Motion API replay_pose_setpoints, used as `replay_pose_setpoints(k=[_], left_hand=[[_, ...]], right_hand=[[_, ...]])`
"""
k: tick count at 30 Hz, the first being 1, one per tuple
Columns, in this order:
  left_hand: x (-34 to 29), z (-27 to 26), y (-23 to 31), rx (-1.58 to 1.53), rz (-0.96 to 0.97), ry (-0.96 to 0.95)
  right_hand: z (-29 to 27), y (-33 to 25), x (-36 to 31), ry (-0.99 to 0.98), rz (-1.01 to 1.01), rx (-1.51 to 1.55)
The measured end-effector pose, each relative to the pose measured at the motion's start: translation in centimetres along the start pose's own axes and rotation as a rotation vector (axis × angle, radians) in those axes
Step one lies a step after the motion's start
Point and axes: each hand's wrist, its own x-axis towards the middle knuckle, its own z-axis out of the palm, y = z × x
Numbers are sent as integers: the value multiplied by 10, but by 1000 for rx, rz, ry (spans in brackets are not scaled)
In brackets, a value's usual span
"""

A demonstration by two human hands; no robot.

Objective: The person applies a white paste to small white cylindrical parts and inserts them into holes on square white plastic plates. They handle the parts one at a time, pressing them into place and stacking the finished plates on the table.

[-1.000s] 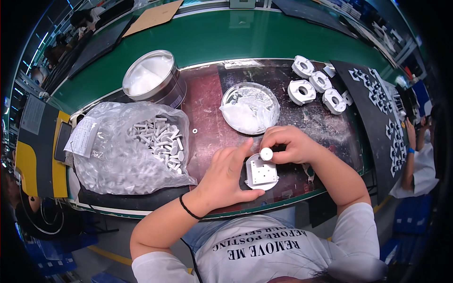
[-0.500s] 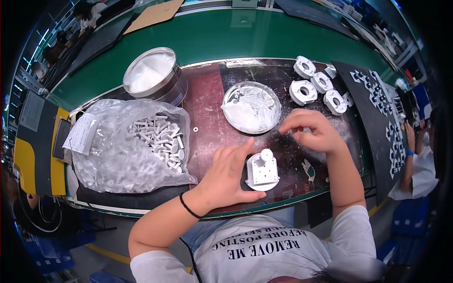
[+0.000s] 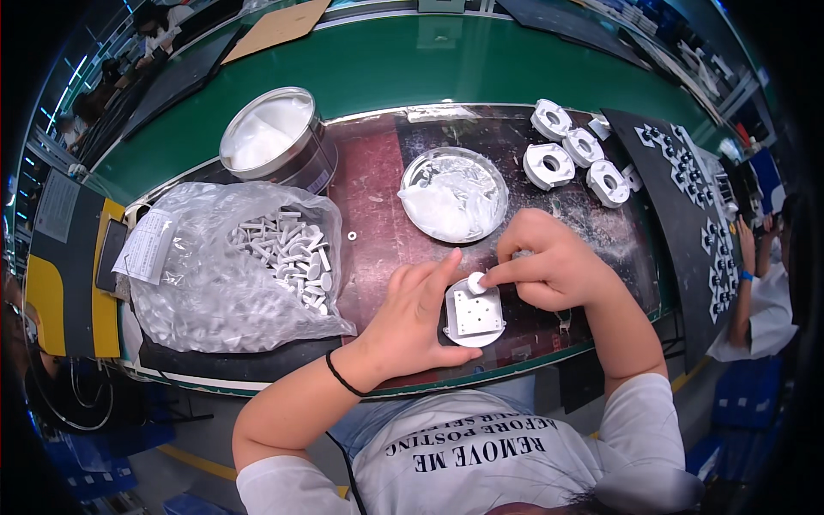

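A person seen from above works at a dark red mat (image 3: 378, 184) on a green bench, their forearms entering from the bottom of the frame. Just below the centre, the left hand (image 3: 418, 316) lies flat on the mat with fingers spread, its thumb side pressed against the left edge of a small white housing (image 3: 475, 316), a round-based piece with a square raised top. The right hand (image 3: 549, 268) comes in from the right and pinches a small white round cap (image 3: 475, 281) between thumb and forefinger, a narrow grip, holding it at the upper edge of the housing. Just above the hands, at the centre of the frame, sits a shallow round dish (image 3: 455, 194) with white paste in it. To the upper left stands an open metal tin (image 3: 273, 142) filled with white paste. At the left lies a clear plastic bag (image 3: 215, 275) holding a heap of small white pegs (image 3: 292, 256). A tiny washer (image 3: 351, 235) lies on the mat between the bag and the dish. In the upper right, four white ring-shaped parts (image 3: 577, 154) sit together, beside a black tray (image 3: 687, 197) with rows of small white pieces. Another person's arm (image 3: 747, 257) shows at the far right edge.
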Motion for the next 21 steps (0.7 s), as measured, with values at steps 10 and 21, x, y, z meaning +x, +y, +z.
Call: replay_pose_setpoints(k=[10, 21], left_hand=[[6, -4, 7, 120, 73, 133], [16, -21, 17, 324, 4, 290]], right_hand=[[-1, 4, -2, 128, 64, 58], [-13, 10, -9, 362, 120, 130]])
